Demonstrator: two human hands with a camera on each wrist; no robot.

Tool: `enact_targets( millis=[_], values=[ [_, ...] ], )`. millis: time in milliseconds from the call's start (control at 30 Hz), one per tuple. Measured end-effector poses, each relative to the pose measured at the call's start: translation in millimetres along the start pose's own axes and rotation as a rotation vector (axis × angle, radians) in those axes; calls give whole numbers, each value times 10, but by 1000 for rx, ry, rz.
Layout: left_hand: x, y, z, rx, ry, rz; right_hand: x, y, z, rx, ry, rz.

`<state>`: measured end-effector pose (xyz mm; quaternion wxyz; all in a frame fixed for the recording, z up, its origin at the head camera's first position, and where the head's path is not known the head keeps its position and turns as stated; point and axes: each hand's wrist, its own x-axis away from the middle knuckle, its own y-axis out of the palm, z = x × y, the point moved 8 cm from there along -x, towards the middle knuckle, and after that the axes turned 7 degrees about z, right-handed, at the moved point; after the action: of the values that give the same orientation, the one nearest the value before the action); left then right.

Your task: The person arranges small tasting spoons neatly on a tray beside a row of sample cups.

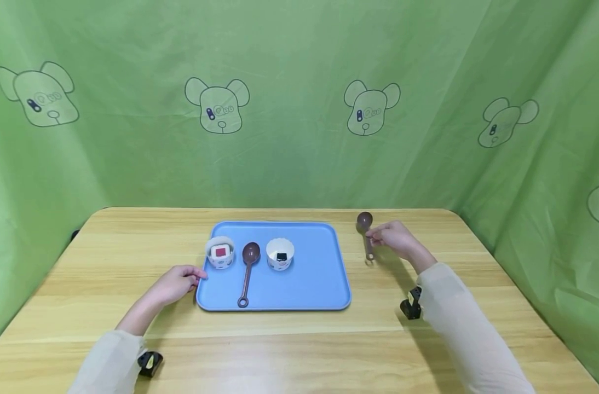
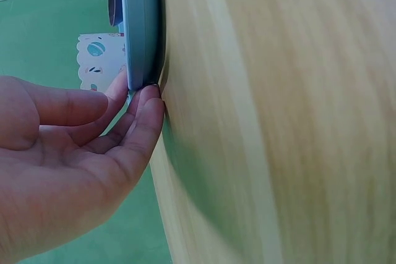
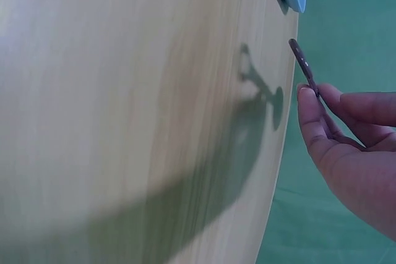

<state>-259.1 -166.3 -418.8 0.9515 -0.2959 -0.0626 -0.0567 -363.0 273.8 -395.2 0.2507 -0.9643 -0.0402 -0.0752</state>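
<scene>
A brown spoon (image 1: 364, 221) is pinched by its handle in my right hand (image 1: 395, 238), to the right of the blue tray (image 1: 314, 273). The right wrist view shows the spoon handle (image 3: 301, 60) raised off the table. My left hand (image 1: 177, 283) touches the tray's left edge with its fingertips; in the left wrist view the thumb (image 2: 74, 106) stays apart from the tray (image 2: 141, 29). Another brown spoon (image 1: 251, 254) lies on the tray between two white scalloped cups. The left cup (image 1: 220, 265) contains a white piece with a red patch; the right cup (image 1: 280, 246) shows a black patch inside.
A light wooden table (image 1: 260, 350) bears the tray. Green cloth (image 1: 289, 164) printed with bear heads hangs behind and at the sides. A small black device (image 1: 150, 363) is at the left wrist, another black device (image 1: 412, 304) at the right.
</scene>
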Motion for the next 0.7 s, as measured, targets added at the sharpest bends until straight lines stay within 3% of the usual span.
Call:
enact_targets(
  millis=[700],
  values=[
    [-19,7,-24,-6,0,-8,12,178,-201,-73,-29,-49]
  ],
)
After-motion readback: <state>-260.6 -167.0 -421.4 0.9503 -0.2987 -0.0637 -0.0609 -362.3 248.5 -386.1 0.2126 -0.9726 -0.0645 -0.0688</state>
